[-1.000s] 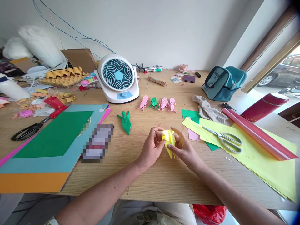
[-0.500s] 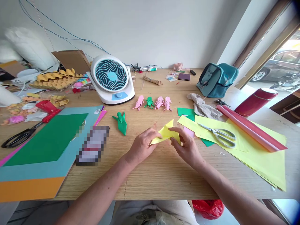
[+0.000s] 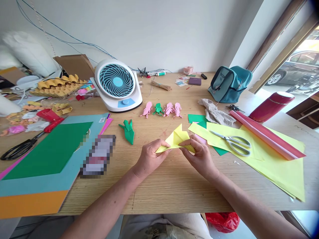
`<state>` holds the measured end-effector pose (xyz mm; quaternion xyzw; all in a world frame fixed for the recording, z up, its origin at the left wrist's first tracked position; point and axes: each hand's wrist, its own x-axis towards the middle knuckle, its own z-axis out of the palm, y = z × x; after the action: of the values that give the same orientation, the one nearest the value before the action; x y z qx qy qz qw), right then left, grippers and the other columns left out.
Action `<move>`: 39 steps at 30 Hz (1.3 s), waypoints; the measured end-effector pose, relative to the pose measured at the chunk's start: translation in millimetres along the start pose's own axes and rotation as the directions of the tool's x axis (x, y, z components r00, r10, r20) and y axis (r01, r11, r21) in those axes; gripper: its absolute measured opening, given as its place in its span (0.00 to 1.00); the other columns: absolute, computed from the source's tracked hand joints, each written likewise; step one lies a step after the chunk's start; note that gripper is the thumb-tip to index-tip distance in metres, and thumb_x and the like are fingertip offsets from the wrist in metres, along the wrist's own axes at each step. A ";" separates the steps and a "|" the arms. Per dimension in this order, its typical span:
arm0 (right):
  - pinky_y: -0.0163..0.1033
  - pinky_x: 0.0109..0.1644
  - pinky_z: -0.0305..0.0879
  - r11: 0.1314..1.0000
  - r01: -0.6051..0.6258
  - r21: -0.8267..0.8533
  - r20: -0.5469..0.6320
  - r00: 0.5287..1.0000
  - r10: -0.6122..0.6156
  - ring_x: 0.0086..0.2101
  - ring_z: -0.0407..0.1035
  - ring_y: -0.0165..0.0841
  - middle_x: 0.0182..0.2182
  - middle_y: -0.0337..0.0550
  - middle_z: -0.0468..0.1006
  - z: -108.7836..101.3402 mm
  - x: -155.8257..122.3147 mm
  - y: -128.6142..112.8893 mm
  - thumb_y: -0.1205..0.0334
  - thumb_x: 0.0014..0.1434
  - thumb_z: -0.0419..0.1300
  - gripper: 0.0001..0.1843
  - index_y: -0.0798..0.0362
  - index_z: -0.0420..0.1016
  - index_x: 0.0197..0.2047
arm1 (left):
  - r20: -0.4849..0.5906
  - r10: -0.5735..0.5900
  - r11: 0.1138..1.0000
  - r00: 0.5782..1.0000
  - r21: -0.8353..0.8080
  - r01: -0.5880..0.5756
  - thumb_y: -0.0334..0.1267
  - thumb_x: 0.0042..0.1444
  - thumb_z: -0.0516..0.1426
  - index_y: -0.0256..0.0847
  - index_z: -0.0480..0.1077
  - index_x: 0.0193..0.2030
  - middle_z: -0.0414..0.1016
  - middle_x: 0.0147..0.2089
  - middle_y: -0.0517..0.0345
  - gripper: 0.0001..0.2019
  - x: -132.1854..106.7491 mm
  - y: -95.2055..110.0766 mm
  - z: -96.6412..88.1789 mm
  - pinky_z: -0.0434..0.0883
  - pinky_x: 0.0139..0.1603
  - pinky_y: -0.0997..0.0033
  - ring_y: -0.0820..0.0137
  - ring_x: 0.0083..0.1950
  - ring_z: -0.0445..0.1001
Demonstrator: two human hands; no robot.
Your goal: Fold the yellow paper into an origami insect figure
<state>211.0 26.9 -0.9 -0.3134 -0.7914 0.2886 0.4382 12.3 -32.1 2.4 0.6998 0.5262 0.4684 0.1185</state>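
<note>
Both hands hold a folded yellow paper piece (image 3: 176, 138) just above the wooden table (image 3: 171, 186). My left hand (image 3: 149, 157) pinches its left corner with closed fingers. My right hand (image 3: 199, 156) pinches its right side, fingers also closed. The paper forms a pointed, tent-like shape between them. A folded green paper figure (image 3: 128, 130) lies to the left of the hands. A row of small pink and green paper figures (image 3: 161, 109) sits further back.
Silver scissors (image 3: 231, 142) rest on yellow sheets (image 3: 281, 162) at right, beside a pink roll (image 3: 266, 134), a red bottle (image 3: 271, 107) and a teal bag (image 3: 230, 84). A white fan (image 3: 117, 84) stands behind. Coloured card (image 3: 47, 156) and black scissors (image 3: 18, 149) lie at left.
The yellow paper has been opened from a narrow hanging shape into a wider pointed form, and both hands have dropped closer to the table.
</note>
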 end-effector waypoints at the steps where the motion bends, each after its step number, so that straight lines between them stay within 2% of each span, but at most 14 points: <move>1: 0.38 0.35 0.62 1.000 0.010 -0.008 -0.023 1.000 -0.011 0.33 0.67 0.33 0.32 0.40 0.70 -0.2 0.1 0.0 0.68 0.60 0.59 0.04 0.49 0.73 0.36 | -0.001 -0.001 1.000 1.000 -0.005 0.001 0.33 0.58 0.60 0.41 0.73 0.37 0.79 0.33 0.59 0.01 0.4 0.5 -0.5 0.67 0.35 0.76 0.72 0.32 0.75; 5: 0.39 0.37 0.64 0.996 0.056 -0.076 -0.102 0.993 -0.064 0.35 0.68 0.34 0.33 0.40 0.72 -0.9 0.3 0.1 0.68 0.60 0.60 0.04 0.48 0.73 0.35 | -0.016 -0.036 0.999 0.999 -0.029 0.035 0.34 0.59 0.59 0.41 0.73 0.36 0.78 0.31 0.60 0.02 1.6 1.5 -0.9 0.67 0.35 0.76 0.73 0.32 0.74; 9: 0.40 0.38 0.65 0.988 0.086 -0.126 -0.105 0.989 -0.100 0.35 0.68 0.35 0.34 0.42 0.72 -0.9 -0.8 -0.3 0.67 0.61 0.60 0.04 0.48 0.73 0.37 | -0.047 -0.082 0.995 0.996 -0.066 0.078 0.37 0.60 0.59 0.41 0.73 0.36 0.78 0.32 0.59 0.03 1.9 0.5 0.5 0.69 0.36 0.75 0.71 0.34 0.75; 11: 0.41 0.39 0.65 0.985 0.121 -0.122 -0.076 0.988 -0.131 0.36 0.67 0.36 0.34 0.42 0.71 -0.5 -1.3 -0.9 0.67 0.61 0.59 0.06 0.47 0.74 0.40 | -0.035 -0.047 0.997 0.998 -0.063 0.044 0.33 0.60 0.58 0.42 0.73 0.38 0.78 0.34 0.58 0.03 2.0 0.6 0.6 0.70 0.37 0.75 0.71 0.35 0.76; 14: 0.43 0.41 0.66 0.984 0.159 -0.082 0.001 0.987 -0.159 0.40 0.66 0.38 0.38 0.45 0.70 0.9 -1.7 -1.5 0.69 0.63 0.58 0.12 0.46 0.76 0.46 | -0.003 0.016 0.999 1.000 -0.051 -0.016 0.27 0.58 0.56 0.42 0.74 0.40 0.79 0.36 0.58 0.08 2.1 1.8 -0.2 0.70 0.39 0.75 0.71 0.36 0.76; 16: 0.43 0.41 0.66 0.984 0.163 -0.067 0.024 0.986 -0.162 0.41 0.66 0.38 0.40 0.46 0.70 1.9 -1.9 -1.1 0.70 0.63 0.57 0.14 0.46 0.76 0.48 | -0.003 0.029 0.999 1.000 -0.041 -0.029 0.28 0.58 0.57 0.42 0.74 0.40 0.79 0.36 0.58 0.07 2.3 2.6 -1.0 0.70 0.38 0.75 0.71 0.35 0.76; 22: 0.41 0.37 0.64 0.982 0.170 -0.078 -0.014 0.985 -0.172 0.37 0.66 0.37 0.35 0.45 0.68 2.7 -3.4 1.7 0.71 0.64 0.55 0.14 0.47 0.78 0.46 | -0.031 0.058 0.998 0.998 -0.033 -0.059 0.32 0.60 0.58 0.41 0.74 0.37 0.80 0.35 0.57 0.03 2.5 1.9 -2.1 0.70 0.37 0.75 0.71 0.35 0.77; 26: 0.42 0.38 0.65 0.973 0.163 -0.164 -0.071 0.982 -0.177 0.36 0.66 0.37 0.34 0.44 0.69 1.0 -3.2 1.1 0.71 0.63 0.55 0.14 0.46 0.79 0.45 | -0.064 -0.006 1.000 0.998 -0.024 0.005 0.33 0.59 0.60 0.41 0.73 0.36 0.79 0.33 0.59 0.01 1.9 0.0 -1.4 0.70 0.37 0.75 0.72 0.33 0.77; 31: 0.42 0.39 0.65 0.964 0.173 -0.204 -0.119 0.973 -0.200 0.37 0.66 0.37 0.34 0.45 0.68 0.8 -2.4 -0.9 0.70 0.63 0.56 0.13 0.47 0.79 0.45 | -0.095 -0.067 0.993 0.993 -0.105 0.057 0.33 0.59 0.60 0.40 0.73 0.35 0.80 0.33 0.58 0.02 2.5 -1.7 -0.2 0.72 0.37 0.76 0.72 0.33 0.78; 34: 0.42 0.39 0.66 0.961 0.179 -0.212 -0.129 0.969 -0.209 0.37 0.66 0.37 0.35 0.44 0.68 1.6 -3.1 -0.4 0.70 0.63 0.57 0.13 0.47 0.79 0.46 | -0.121 -0.035 0.993 0.992 -0.116 0.021 0.32 0.58 0.61 0.39 0.73 0.35 0.80 0.32 0.59 0.01 3.8 -2.2 -0.8 0.72 0.36 0.77 0.73 0.33 0.78; 39: 0.41 0.38 0.66 0.960 0.191 -0.205 -0.156 0.962 -0.225 0.38 0.67 0.37 0.37 0.44 0.69 1.0 -4.8 4.6 0.71 0.62 0.58 0.14 0.48 0.78 0.47 | -0.161 0.083 0.993 0.984 -0.066 -0.095 0.30 0.58 0.62 0.39 0.73 0.35 0.80 0.33 0.59 0.02 5.8 -4.1 -4.0 0.73 0.38 0.79 0.74 0.34 0.78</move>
<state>213.3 26.0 -7.2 -0.2929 -0.8016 0.1356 0.5033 6.7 -26.8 4.9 0.6786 0.4846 0.5460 0.0811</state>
